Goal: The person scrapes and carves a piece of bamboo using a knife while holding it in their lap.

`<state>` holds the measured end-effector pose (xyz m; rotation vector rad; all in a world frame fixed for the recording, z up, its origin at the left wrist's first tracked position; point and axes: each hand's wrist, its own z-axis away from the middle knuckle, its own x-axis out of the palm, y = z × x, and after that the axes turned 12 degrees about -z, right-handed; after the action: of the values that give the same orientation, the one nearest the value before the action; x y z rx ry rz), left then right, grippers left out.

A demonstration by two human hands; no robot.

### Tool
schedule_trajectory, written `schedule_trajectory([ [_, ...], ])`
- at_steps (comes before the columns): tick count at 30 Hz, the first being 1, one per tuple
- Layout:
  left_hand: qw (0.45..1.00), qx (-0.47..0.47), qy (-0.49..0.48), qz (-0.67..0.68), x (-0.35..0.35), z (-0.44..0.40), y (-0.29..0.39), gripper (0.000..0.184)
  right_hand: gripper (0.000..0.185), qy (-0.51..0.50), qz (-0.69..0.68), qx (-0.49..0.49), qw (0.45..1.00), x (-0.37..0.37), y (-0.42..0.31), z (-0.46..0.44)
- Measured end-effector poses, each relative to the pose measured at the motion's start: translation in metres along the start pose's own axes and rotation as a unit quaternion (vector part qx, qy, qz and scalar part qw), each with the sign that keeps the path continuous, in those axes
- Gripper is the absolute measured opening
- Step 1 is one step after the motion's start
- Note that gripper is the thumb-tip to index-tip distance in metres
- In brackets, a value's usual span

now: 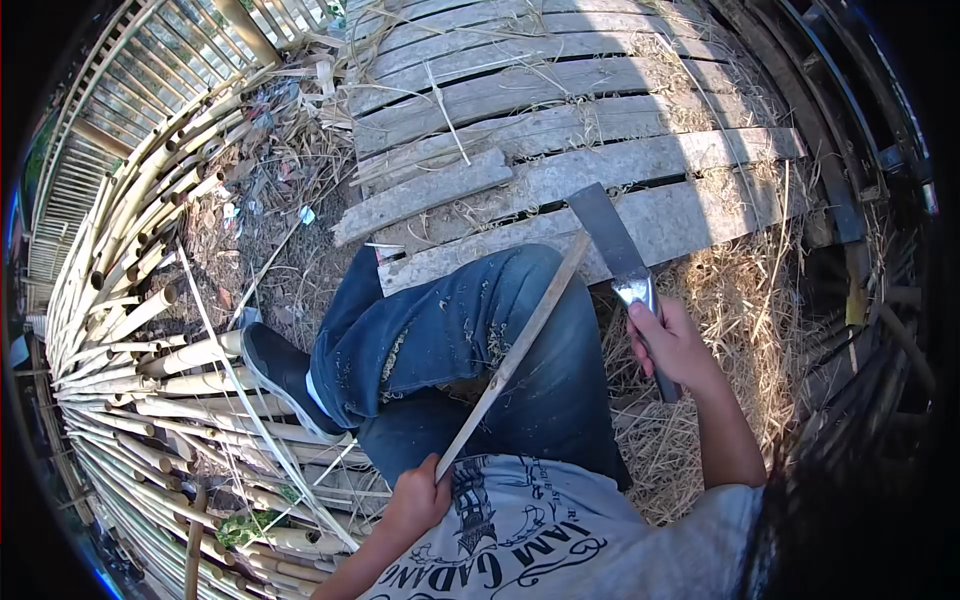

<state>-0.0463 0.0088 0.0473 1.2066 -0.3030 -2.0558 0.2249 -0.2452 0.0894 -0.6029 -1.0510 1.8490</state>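
Observation:
My left hand (pixel 418 497) is closed round the lower end of a long, thin bamboo strip (pixel 520 345). The strip slants up across my jeans, and its far tip lies near the blade of a machete (pixel 607 232). My right hand (pixel 672 345) grips the machete by its dark handle, with the thumb by the shiny metal collar. The broad, square-ended blade points up and to the left over the wooden planks. Blade and strip look close at the tip, but I cannot tell whether they touch.
A slatted wooden platform (pixel 540 75) lies ahead, with a loose board (pixel 425 195) on it. Many cut bamboo poles (pixel 180 385) are stacked at the left. Straw-like shavings (pixel 735 330) cover the ground at the right. A bamboo fence (pixel 150 75) stands at the upper left.

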Motion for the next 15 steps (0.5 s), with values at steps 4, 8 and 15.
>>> schedule_trajectory([
  [4, 1.0, 0.002, -0.007, 0.012, 0.002, -0.009, -0.001, 0.016, 0.036, 0.012, -0.019, 0.01, 1.0, -0.003, -0.01, -0.008],
  [8, 1.0, 0.002, 0.019, -0.024, 0.006, -0.01, -0.007, 0.016, 0.036, 0.019, 0.002, 0.014, 1.0, 0.0, -0.007, -0.008],
  [15, 1.0, 0.004, 0.027, -0.008, 0.021, -0.018, -0.02, 0.016, 0.035, 0.012, 0.008, 0.028, 0.999, 0.0, 0.006, 0.003],
])
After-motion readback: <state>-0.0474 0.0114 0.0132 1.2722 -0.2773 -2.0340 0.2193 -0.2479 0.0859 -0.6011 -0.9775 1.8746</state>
